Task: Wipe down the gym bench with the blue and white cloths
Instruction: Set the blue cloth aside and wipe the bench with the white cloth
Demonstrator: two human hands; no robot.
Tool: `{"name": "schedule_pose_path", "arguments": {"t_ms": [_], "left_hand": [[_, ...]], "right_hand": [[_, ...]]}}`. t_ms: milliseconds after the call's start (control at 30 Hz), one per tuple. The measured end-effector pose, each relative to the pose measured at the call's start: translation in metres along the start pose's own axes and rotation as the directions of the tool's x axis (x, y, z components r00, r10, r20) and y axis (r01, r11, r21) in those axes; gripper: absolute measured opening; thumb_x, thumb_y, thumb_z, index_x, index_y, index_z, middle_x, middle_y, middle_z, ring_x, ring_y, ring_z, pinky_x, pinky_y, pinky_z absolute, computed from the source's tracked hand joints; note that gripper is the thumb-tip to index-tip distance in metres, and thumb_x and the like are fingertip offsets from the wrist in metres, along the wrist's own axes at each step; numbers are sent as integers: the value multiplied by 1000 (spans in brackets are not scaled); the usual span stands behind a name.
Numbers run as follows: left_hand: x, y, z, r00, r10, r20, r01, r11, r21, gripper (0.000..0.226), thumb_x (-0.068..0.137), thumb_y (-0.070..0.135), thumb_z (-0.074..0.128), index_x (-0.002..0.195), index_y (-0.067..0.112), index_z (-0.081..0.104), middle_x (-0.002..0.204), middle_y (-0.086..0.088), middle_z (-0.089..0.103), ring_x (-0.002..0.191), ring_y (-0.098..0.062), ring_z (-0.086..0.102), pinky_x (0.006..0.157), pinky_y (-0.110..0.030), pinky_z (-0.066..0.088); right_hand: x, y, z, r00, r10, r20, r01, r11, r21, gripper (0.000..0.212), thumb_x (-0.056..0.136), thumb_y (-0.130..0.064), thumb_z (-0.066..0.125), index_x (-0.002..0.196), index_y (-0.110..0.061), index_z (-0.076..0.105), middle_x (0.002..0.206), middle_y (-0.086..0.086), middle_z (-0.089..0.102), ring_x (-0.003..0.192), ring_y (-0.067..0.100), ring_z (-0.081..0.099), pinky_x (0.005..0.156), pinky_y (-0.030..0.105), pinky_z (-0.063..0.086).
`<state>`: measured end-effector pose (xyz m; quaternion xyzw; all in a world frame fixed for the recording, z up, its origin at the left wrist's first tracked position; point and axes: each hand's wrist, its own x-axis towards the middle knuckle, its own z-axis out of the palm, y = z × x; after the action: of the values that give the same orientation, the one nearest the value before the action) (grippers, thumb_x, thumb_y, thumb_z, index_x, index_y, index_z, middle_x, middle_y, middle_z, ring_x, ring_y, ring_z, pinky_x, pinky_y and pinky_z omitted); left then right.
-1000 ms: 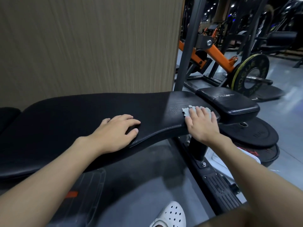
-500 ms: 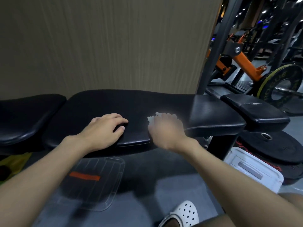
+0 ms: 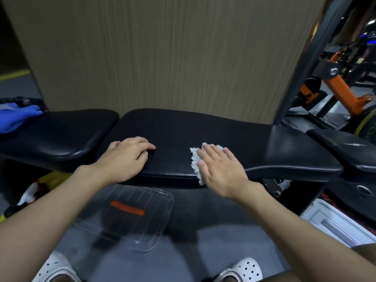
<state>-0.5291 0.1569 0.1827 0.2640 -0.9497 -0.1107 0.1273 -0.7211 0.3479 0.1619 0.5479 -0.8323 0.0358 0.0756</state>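
The black padded gym bench [image 3: 183, 129] runs across the view, its long pad in the middle and a shorter seat pad [image 3: 61, 133] at the left. My right hand [image 3: 219, 167] lies flat with straight fingers on the white cloth [image 3: 195, 159], pressing it onto the front half of the long pad. My left hand [image 3: 126, 157] rests palm down on the pad's near edge, fingers loosely bent, holding nothing. The blue cloth [image 3: 16, 119] lies at the far left end of the seat pad.
A wood-grain wall panel [image 3: 162, 53] stands right behind the bench. A clear plastic lid [image 3: 130, 216] lies on the floor under the bench, a white box [image 3: 337, 222] at the right. Weight plates [image 3: 364, 190] and an orange machine [image 3: 341, 88] crowd the right side.
My right hand has slid the white cloth leftward along the long pad from its right end to the middle. The view has swung left, bringing the seat pad and blue cloth into sight.
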Motion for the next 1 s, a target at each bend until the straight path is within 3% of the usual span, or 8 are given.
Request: {"name": "schedule_pose_path", "arguments": {"t_ms": [267, 400, 567, 633, 767, 867, 1000], "left_hand": [[-28, -52, -16, 993, -26, -114, 23, 999, -23, 37, 97, 18, 44, 129, 26, 60, 141, 14, 48, 129, -7, 44, 110, -33, 32], [-37, -81, -20, 984, -54, -168, 45, 998, -53, 35, 95, 14, 47, 123, 23, 64, 137, 13, 54, 125, -7, 49, 109, -31, 35], [-45, -108, -21, 981, -79, -177, 51, 986, -160, 42, 90, 2, 47, 122, 23, 64, 130, 11, 60, 120, -8, 55, 104, -29, 42], [-45, -113, -22, 981, -128, -149, 93, 970, -224, 50, 89, 1, 43, 129, 26, 57, 127, 12, 63, 115, -7, 57, 101, -31, 45], [-44, -119, -20, 980, -177, -93, 140, 939, -314, 62, 87, -3, 37, 142, 26, 39, 134, 9, 58, 129, -5, 48, 110, -35, 38], [-41, -114, -18, 982, -161, -99, 124, 944, -307, 60, 89, -1, 38, 143, 25, 38, 138, 6, 55, 131, -7, 46, 111, -35, 37], [-37, -98, -13, 985, -91, -143, 58, 974, -219, 47, 95, 9, 40, 139, 23, 47, 141, 6, 52, 131, -15, 45, 111, -35, 35]], "right_hand": [[31, -90, -1, 983, -179, 44, 179, 984, 19, 86, 80, -48, -18, 155, -15, 10, 164, 8, 7, 150, 22, 4, 120, 44, 5], [50, -128, -2, 970, -234, 72, 232, 972, 34, 63, 99, -42, 1, 155, -13, 10, 164, 9, 5, 150, 23, 2, 120, 46, 4], [75, -175, 4, 958, -281, 63, 280, 960, 22, 59, 103, -41, 9, 155, -13, 11, 163, 10, 7, 150, 23, 2, 120, 47, 4], [82, -192, 7, 951, -307, 41, 308, 951, -13, 59, 103, -42, 11, 154, -12, 13, 163, 12, 10, 150, 24, 5, 119, 48, 7], [86, -205, 15, 934, -356, -40, 349, 928, -129, 61, 102, -46, 19, 151, -10, 19, 160, 14, 18, 148, 28, 14, 118, 48, 15], [74, -191, 19, 918, -370, -140, 358, 928, -100, 66, 97, -51, 28, 146, -7, 34, 155, 15, 33, 144, 27, 29, 114, 48, 28], [40, -152, 19, 911, -365, -190, 338, 927, -162, 64, 90, -47, 54, 138, -5, 46, 147, 14, 44, 137, 29, 41, 108, 47, 38]]}}
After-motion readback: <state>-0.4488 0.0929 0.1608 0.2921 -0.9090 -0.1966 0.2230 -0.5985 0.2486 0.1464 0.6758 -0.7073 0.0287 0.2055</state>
